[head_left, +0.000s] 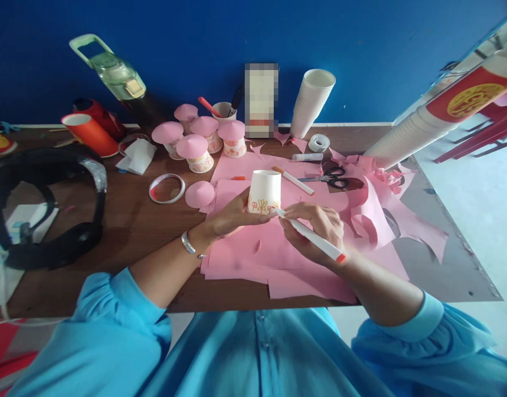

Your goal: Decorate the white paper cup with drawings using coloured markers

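My left hand (237, 212) is closed around an upside-down white paper cup (265, 187), holding it above pink paper sheets (241, 253). Orange and yellow flower drawings run along the cup's lower band. Between the fingers of my right hand (315, 226) is a white marker (315, 240) with a red end, its tip at the drawn band on the cup's right. A second white marker (297, 182) with orange ends lies just behind the cup. To the left of the cup sits a loose pink paper cone (200, 194).
Several decorated cups with pink cone tops (194, 151) stand at the back left. Behind are a phone-like upright object (262, 99), pixelated, and stacked cups (313, 102). Scissors (330, 177) and paper scraps (377, 209) lie right; a tape ring (166, 188) and black headset (47, 209) left.
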The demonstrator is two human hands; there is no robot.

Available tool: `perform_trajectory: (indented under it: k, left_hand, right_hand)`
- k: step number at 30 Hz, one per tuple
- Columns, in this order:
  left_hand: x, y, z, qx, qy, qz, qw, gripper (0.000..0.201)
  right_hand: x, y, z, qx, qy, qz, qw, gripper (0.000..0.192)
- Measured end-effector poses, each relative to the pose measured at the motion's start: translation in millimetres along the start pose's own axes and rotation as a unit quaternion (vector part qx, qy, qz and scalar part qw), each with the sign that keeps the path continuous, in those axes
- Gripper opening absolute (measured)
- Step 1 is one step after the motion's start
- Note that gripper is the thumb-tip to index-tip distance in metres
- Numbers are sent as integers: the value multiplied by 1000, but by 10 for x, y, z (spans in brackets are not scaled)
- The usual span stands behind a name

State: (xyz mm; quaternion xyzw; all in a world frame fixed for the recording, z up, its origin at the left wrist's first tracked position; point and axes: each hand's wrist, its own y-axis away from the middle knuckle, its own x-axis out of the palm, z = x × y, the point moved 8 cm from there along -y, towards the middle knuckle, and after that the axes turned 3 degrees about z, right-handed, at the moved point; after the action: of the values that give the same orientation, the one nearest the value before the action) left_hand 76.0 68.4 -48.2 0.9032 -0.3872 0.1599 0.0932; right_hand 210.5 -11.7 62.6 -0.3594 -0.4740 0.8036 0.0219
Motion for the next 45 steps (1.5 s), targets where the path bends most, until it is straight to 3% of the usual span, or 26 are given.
perform_trajectory:
  k: [20, 25, 29, 33, 38, 45]
  left_hand:
    - [32, 9, -46, 2, -14, -5, 1000, 51]
    - [-13, 22, -60, 13, -6, -21, 1000, 49]
    - [71, 18, -150, 40, 20, 1, 999, 45]
    - [112, 6, -207, 58, 55, -2, 997, 50]
    - [106, 1, -152, 40, 36, 9, 998, 46]
    - [-12, 9, -39, 8, 24, -23, 999, 55]
  right_hand:
    - [-30, -17, 44, -8, -42, -3, 999, 18]
    - [-80, -2, -24, 19, -57, -10, 998, 21]
    - [-104, 39, -88, 36, -55, -40, 997, 31]
    - [-86, 62, -150, 65, -29, -44, 996, 27]
    - [-42, 56, -142, 62, -5, -28, 998, 25]
    - [-7, 39, -100, 40, -36, -18, 998, 29]
